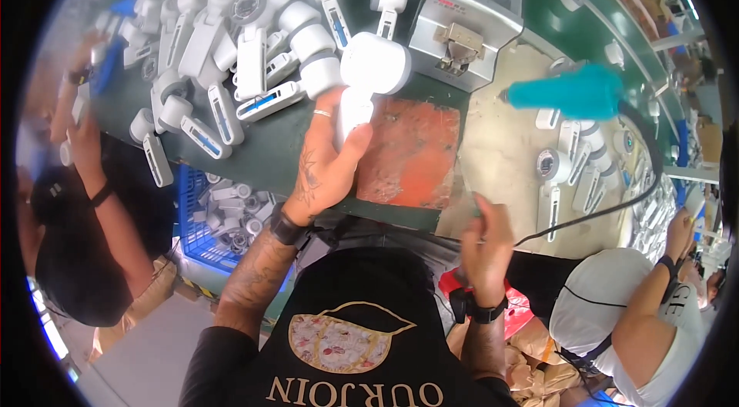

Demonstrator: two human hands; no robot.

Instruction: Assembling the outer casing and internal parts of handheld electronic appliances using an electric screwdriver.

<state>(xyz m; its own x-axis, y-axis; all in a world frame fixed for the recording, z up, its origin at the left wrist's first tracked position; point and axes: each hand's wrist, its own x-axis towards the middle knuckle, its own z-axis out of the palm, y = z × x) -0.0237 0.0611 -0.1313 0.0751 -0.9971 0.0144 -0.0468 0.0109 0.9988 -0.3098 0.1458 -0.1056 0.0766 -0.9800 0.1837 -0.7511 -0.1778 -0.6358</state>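
My left hand (327,168) is wrapped round the handle of a white round-headed handheld device (375,64), its head pointing away from me. Beneath that hand and to its right lies a worn reddish-brown mat (412,153). My right hand (489,245) is near the table's front edge, right of the mat, with its fingers curled together. Motion blurs its fingertips, and whatever they may pinch is too small to make out. Beyond it, a teal electric screwdriver (566,93) hangs on a black cord over the right part of the table.
More white devices (254,53) are heaped at the left, some with opened handles showing blue inside. A silver screw feeder (467,18) stands at the back. Other devices (573,164) lie at the right. A blue crate (202,234) of white parts sits below. Co-workers flank me.
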